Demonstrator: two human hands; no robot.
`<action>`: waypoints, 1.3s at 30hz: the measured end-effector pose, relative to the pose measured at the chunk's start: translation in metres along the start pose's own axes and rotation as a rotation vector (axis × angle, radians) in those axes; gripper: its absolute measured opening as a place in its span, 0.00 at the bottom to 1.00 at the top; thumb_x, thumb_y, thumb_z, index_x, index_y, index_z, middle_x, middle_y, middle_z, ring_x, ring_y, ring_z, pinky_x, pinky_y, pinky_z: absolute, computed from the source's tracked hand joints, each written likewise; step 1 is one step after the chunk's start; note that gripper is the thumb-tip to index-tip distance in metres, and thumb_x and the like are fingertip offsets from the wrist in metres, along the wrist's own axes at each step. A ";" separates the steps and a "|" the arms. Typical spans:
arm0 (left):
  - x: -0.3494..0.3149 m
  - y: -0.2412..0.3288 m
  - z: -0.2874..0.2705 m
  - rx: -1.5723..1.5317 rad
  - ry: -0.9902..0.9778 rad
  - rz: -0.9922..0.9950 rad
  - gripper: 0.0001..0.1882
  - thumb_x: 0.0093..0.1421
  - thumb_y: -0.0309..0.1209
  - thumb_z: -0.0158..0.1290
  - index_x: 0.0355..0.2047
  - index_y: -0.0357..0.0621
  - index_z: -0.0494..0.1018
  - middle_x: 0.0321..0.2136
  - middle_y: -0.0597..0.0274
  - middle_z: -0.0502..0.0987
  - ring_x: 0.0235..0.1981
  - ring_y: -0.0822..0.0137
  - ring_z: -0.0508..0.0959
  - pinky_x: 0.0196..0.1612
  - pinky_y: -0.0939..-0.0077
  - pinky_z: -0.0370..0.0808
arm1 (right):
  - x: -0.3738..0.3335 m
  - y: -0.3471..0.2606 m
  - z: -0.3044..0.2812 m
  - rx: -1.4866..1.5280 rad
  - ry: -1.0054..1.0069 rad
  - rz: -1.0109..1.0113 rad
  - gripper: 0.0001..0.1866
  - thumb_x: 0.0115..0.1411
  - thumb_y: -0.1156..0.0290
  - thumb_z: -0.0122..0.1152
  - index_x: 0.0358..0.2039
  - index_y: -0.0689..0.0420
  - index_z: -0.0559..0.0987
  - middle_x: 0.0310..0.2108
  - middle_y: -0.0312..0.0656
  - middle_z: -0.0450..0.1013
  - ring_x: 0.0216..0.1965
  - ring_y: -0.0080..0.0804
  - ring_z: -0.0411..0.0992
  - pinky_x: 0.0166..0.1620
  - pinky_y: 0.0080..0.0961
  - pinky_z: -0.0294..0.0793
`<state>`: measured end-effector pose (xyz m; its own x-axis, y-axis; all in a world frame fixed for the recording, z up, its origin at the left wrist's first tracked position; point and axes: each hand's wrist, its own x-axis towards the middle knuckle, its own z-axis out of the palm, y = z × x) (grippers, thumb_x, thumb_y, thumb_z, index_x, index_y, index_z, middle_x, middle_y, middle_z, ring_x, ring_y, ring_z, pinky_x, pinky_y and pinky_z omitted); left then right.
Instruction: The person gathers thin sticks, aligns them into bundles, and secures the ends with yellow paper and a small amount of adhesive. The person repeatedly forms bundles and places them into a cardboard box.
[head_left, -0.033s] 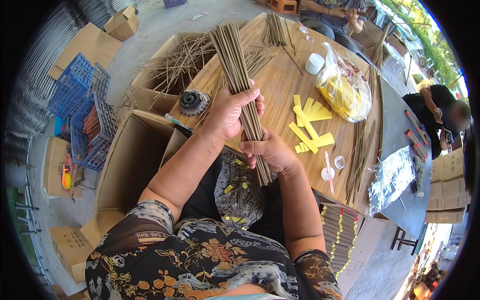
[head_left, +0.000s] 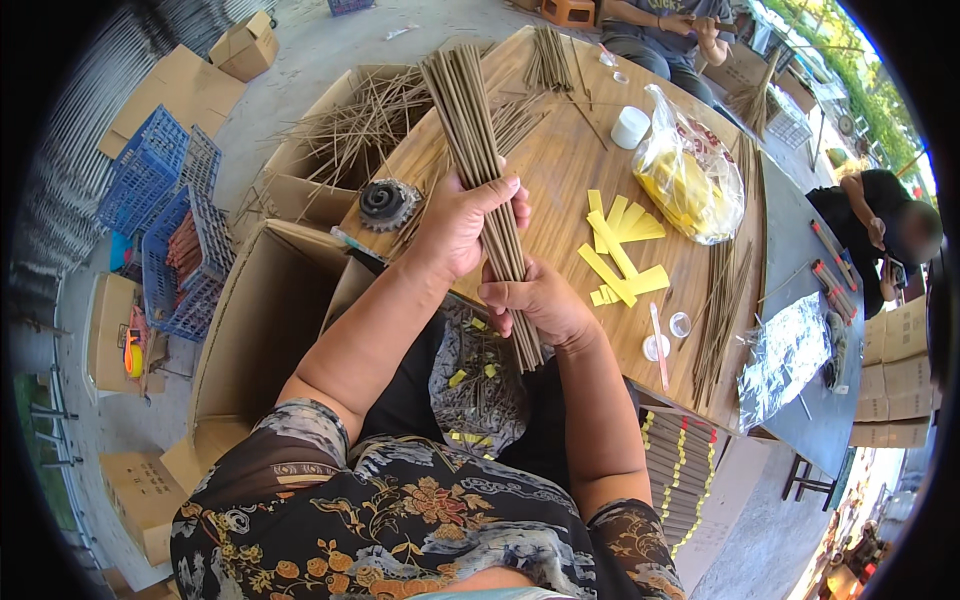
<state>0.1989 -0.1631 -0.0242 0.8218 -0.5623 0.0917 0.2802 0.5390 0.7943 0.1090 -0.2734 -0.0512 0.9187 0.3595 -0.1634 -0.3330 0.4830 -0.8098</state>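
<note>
A thick bundle of thin brown incense sticks (head_left: 466, 110) slants over the table's near edge, its upper end leaning left. My left hand (head_left: 465, 222) is wrapped round the middle of the bundle. Lower down, my right hand (head_left: 535, 303) grips the same bundle near its bottom end, thumb across the front. Yellow paper strips (head_left: 625, 235) lie fanned and crossed on the wooden table (head_left: 560, 150), to the right of my hands. Loose incense sticks (head_left: 515, 122) rest on the table behind the bundle.
A cardboard box of tangled sticks (head_left: 365, 130) stands left of the table. Also on the table are a dark coiled roll (head_left: 385, 204), a plastic bag of yellow strips (head_left: 690, 180), a white jar (head_left: 629, 128) and foil (head_left: 785, 350). Two people sit beyond.
</note>
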 end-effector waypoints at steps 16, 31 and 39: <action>0.005 0.030 -0.030 0.819 0.302 0.252 0.10 0.53 0.30 0.54 0.29 0.33 0.71 0.18 0.69 0.70 0.19 0.81 0.66 0.23 0.85 0.65 | 0.005 0.003 0.000 -0.337 0.181 -0.083 0.09 0.48 0.79 0.58 0.27 0.58 0.66 0.17 0.32 0.64 0.13 0.18 0.62 0.17 0.14 0.62; 0.024 0.096 -0.024 0.789 0.296 0.359 0.07 0.53 0.31 0.52 0.24 0.40 0.69 0.18 0.68 0.69 0.19 0.80 0.65 0.23 0.87 0.62 | -0.001 -0.003 -0.002 -0.152 0.114 -0.025 0.11 0.46 0.79 0.61 0.27 0.58 0.67 0.18 0.32 0.65 0.13 0.19 0.64 0.17 0.14 0.65; 0.035 0.115 -0.024 0.685 0.270 0.331 0.06 0.55 0.30 0.48 0.26 0.41 0.67 0.23 0.60 0.75 0.17 0.79 0.67 0.22 0.85 0.66 | 0.001 -0.002 -0.002 -0.169 0.108 -0.028 0.11 0.46 0.79 0.61 0.27 0.58 0.67 0.17 0.33 0.65 0.13 0.20 0.64 0.18 0.14 0.65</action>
<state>0.2712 -0.1061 0.0560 0.9250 -0.2229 0.3076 -0.2929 0.0973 0.9512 0.1108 -0.2754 -0.0507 0.9475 0.2560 -0.1916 -0.2751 0.3472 -0.8965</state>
